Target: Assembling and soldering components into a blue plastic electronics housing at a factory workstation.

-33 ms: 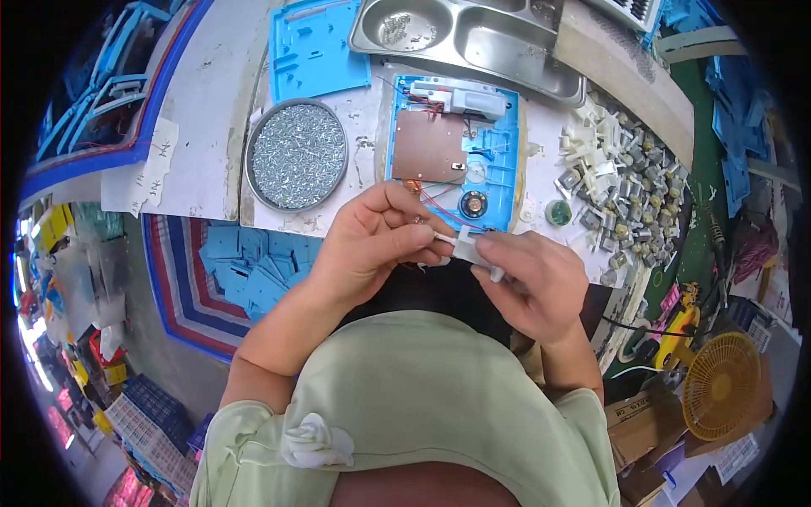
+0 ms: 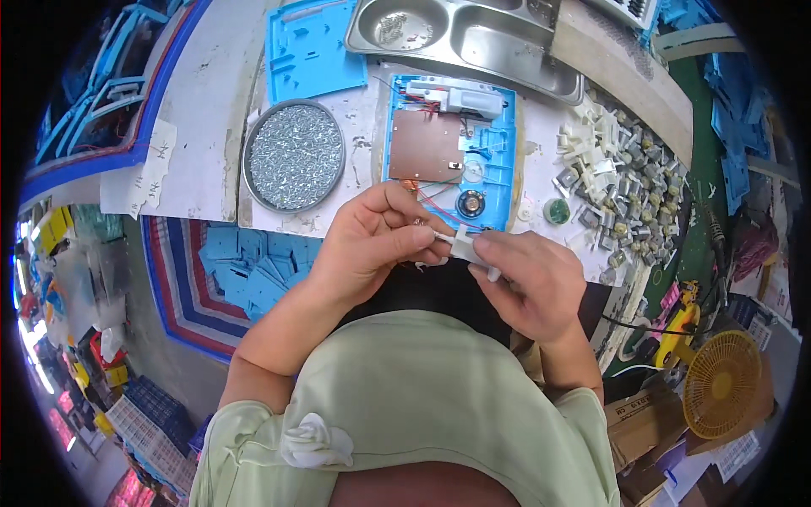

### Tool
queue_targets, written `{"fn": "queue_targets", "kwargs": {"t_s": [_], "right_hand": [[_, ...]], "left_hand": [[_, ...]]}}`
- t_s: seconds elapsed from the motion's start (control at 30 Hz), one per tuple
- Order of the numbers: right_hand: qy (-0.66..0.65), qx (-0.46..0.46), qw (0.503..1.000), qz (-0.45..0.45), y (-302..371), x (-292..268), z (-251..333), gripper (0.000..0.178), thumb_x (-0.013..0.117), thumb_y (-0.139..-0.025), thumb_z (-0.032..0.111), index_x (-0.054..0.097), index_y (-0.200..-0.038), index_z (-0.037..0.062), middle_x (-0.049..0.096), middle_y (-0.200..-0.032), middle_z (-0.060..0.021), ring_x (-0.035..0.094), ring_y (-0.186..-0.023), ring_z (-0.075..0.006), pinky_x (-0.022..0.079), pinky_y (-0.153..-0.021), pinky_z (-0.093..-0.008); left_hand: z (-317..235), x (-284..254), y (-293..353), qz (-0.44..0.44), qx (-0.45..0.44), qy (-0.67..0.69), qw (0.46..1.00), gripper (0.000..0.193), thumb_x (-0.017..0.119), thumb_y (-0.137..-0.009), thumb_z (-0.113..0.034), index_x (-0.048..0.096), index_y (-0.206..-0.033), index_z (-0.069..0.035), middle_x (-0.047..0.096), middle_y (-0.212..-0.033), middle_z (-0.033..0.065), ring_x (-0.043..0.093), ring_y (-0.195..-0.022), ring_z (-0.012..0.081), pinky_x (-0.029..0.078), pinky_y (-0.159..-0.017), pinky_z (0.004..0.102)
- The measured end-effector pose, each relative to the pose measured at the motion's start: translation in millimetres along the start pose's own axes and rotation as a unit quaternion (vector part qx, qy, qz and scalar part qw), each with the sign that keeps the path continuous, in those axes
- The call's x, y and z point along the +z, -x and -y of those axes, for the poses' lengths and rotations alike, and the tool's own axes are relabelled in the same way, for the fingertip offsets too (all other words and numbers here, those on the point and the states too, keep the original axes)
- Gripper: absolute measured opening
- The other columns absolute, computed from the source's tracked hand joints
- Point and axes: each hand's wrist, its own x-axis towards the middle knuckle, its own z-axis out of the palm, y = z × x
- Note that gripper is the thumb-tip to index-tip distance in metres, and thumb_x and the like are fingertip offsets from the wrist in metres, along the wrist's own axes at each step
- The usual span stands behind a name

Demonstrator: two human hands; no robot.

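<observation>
Hands grip the white plastic part as before, the bench showing slightly further left.

1. A worn white workbench spreads ahead of the left hand.
2. A round pan of screws sits forward-left of it.
3. An open blue casing lies forward-right of it.
4. White-and-gray parts lie heaped forward-right of the right hand.

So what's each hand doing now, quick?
Left hand: closed, pinching a thin pale part, mostly hidden.
Right hand: closed, holding a white plastic piece.
</observation>
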Motion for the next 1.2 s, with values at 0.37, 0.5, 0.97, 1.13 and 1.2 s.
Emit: {"fn": "queue_targets", "kwargs": {"t_s": [0.37, 0.5, 0.97, 1.13, 1.2], "right_hand": [[-0.425, 0.237, 0.856, -0.171, 44, -15, -19, 0.033, 0.072, -0.085, -0.012, 0.064, -0.117, -0.0122, 0.07, -0.104, -0.0201, 0.071, -0.083, -0.0221, 0.06, -0.073, -0.0332], [-0.387, 0.235, 0.872, -0.184, 54, -28, -23, 0.034, 0.072, -0.086, -0.011, 0.063, -0.119, -0.0121, 0.069, -0.099, -0.0182, 0.071, -0.078, -0.0215, 0.06, -0.07, -0.0328], [-0.373, 0.238, 0.877, -0.187, 51, -32, -29, 0.033, 0.073, -0.085, -0.01, 0.065, -0.117, -0.0105, 0.07, -0.1, -0.0172, 0.07, -0.075, -0.0192, 0.057, -0.068, -0.0304], [-0.329, 0.255, 0.892, -0.176, 53, -33, -29, 0.033, 0.074, -0.084, -0.01, 0.066, -0.116, -0.0104, 0.07, -0.099, -0.0158, 0.07, -0.076, -0.0179, 0.057, -0.069, -0.0292], [-0.326, 0.265, 0.891, -0.171, 53, -32, -30, 0.033, 0.075, -0.084, -0.009, 0.066, -0.116, -0.0104, 0.07, -0.099, -0.015, 0.07, -0.077, -0.0175, 0.057, -0.069, -0.0288]], "left_hand": [[-30, 42, -93, 0.04, 0.31, -0.749, 0.585, 0.015, 0.072, -0.088, -0.013, 0.07, -0.099, -0.002, 0.072, -0.086, 0.0118, 0.071, -0.076, 0.0265, 0.055, -0.069, 0.0371], [-22, 33, -118, 0.071, 0.27, -0.793, 0.541, 0.017, 0.073, -0.085, -0.018, 0.071, -0.096, -0.005, 0.07, -0.084, 0.014, 0.068, -0.074, 0.0321, 0.055, -0.07, 0.0417], [-26, 43, -93, 0.173, 0.287, -0.844, 0.419, 0.013, 0.072, -0.075, -0.012, 0.066, -0.085, -0.007, 0.063, -0.084, 0.0065, 0.068, -0.077, 0.0263, 0.055, -0.065, 0.039], [-33, 40, -103, 0.215, 0.258, -0.84, 0.427, 0.011, 0.069, -0.076, -0.01, 0.064, -0.085, -0.006, 0.065, -0.086, 0.0083, 0.069, -0.079, 0.0299, 0.056, -0.064, 0.0412], [-34, 37, -111, 0.233, 0.255, -0.83, 0.438, 0.011, 0.068, -0.076, -0.009, 0.065, -0.087, -0.006, 0.065, -0.086, 0.0092, 0.07, -0.081, 0.0314, 0.056, -0.065, 0.0419]]}}
